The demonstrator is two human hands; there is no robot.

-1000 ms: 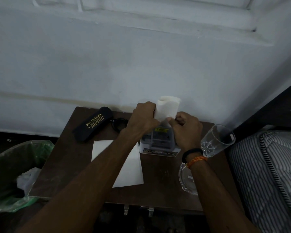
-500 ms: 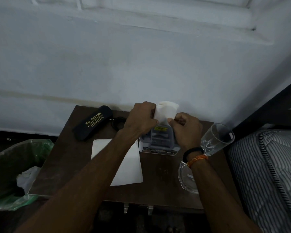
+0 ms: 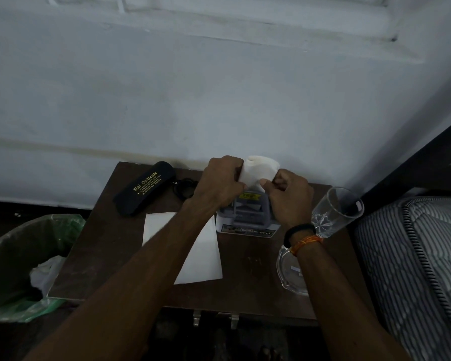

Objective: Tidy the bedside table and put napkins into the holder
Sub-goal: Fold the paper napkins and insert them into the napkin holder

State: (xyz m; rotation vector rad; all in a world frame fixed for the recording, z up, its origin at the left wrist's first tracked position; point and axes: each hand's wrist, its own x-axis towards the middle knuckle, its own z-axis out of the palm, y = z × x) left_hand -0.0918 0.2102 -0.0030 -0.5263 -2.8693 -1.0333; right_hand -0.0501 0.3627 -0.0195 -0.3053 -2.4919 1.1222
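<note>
Both hands are busy with one folded white napkin [image 3: 258,170] at the back of the bedside table [image 3: 248,269], close to the wall. The left hand [image 3: 220,182] has its fingers curled round the left side of the napkin. The right hand [image 3: 289,198] pinches the lower right edge with thumb and finger. The napkin is just above the grey napkin holder [image 3: 246,214], and its bottom edge looks like it is at the slot, but the hands hide that part.

To do this step well, I think the napkin should stay flat and straight, both hands should push it down together, and gently, so it does not crumple. The holder is light, so it may need a hand to keep it from tipping.

Counting: one napkin in the hands, one more flat white napkin [image 3: 193,251] lying on the table, one holder, one black glasses case [image 3: 145,188], one tall drinking glass [image 3: 335,212], one glass ashtray [image 3: 292,272], one bin with a green bag [image 3: 18,261] beside the table
</note>
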